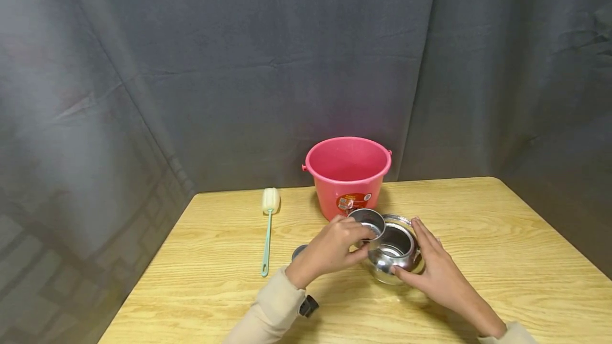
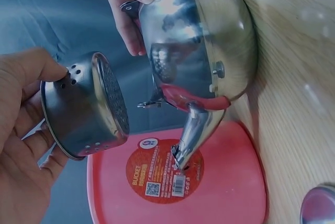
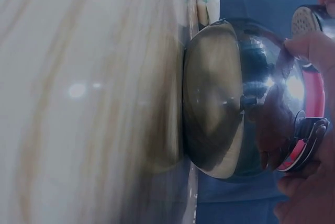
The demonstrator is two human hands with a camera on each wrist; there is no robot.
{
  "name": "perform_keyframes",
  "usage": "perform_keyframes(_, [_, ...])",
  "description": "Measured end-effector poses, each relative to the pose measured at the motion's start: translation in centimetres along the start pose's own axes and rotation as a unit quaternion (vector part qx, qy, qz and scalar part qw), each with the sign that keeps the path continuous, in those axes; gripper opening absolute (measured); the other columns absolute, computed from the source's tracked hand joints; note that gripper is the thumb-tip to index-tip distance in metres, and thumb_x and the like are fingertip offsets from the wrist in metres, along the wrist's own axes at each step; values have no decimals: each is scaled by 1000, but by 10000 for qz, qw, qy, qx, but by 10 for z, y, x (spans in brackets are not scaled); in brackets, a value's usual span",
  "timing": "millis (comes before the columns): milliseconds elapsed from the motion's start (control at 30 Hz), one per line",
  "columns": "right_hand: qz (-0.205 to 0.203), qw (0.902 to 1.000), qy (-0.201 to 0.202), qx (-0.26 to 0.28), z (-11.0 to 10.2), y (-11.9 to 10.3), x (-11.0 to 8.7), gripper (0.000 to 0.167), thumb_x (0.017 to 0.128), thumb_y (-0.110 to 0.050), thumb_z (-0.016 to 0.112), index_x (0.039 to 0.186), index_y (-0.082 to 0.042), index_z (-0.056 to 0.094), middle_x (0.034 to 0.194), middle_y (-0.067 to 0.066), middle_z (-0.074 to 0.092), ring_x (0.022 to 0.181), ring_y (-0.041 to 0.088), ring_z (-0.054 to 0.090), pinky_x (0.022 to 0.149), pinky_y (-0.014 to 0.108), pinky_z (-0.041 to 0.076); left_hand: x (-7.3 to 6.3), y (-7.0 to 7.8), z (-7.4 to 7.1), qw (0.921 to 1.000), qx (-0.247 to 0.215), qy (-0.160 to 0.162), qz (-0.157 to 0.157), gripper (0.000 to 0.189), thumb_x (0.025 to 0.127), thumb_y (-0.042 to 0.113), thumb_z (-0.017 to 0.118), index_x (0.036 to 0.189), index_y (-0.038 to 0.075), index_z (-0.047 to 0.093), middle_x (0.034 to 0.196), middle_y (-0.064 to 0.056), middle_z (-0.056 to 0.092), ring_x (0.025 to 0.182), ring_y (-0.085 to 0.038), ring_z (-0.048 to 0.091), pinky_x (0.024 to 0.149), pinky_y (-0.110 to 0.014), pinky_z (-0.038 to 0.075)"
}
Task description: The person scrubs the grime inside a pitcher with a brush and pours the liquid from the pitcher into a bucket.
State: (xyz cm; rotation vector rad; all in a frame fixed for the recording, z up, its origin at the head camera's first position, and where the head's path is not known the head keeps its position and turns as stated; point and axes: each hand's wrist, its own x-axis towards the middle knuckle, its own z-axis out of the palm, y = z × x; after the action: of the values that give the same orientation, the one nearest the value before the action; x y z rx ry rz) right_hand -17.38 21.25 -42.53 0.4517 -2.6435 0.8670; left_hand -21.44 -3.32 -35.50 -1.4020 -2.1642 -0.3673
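My left hand (image 1: 334, 246) grips a metal perforated strainer basket (image 2: 78, 111) by its rim, thumb on the outside wall near the small holes. The basket is tilted beside the open mouth of a shiny steel kettle (image 1: 384, 267), which stands on the table. On the kettle's right side is my right hand (image 1: 435, 267), holding the body and handle between thumb and fingers. In the left wrist view the kettle's spout (image 2: 201, 130) points toward the bucket. The right wrist view has the kettle's rounded side (image 3: 220, 103) close up.
A pink bucket (image 1: 327, 192) with a red label stands behind the kettle. To the left lies a sponge brush (image 1: 271, 200) with a long green handle. A small round dark thing (image 1: 298, 251) shows partly behind my left wrist. Grey curtains (image 1: 268, 68) hang behind the wooden table (image 1: 215, 259).
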Motion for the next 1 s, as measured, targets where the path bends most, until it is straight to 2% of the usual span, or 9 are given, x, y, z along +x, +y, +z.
perform_keyframes(267, [-62,9999,96,-8,1,-1,-1,110,76,-44,80,154,-4,14,152,27,24,133,49,29,96,69,31,-7,-1,-3,9999,-121,73,-63,12,81,12,73,93,14,72,89,8,70,85,-8,61,70,-20,40])
perform_keyframes(600, [-159,9996,212,-38,2,0,-1,109,75,-43,80,154,-3,16,152,26,25,132,49,30,95,69,32,-17,-1,-4,9996,-182,-22,-203,12,82,11,70,94,14,71,91,7,70,88,-7,62,76,-22,42])
perform_keyframes(1000, [-212,9996,193,-9,0,-2,0,109,76,-43,80,153,-1,16,152,28,24,132,50,30,95,69,31,-24,0,-2,9996,-39,-85,-265,13,82,12,73,94,14,72,92,7,70,89,-7,62,82,-24,45])
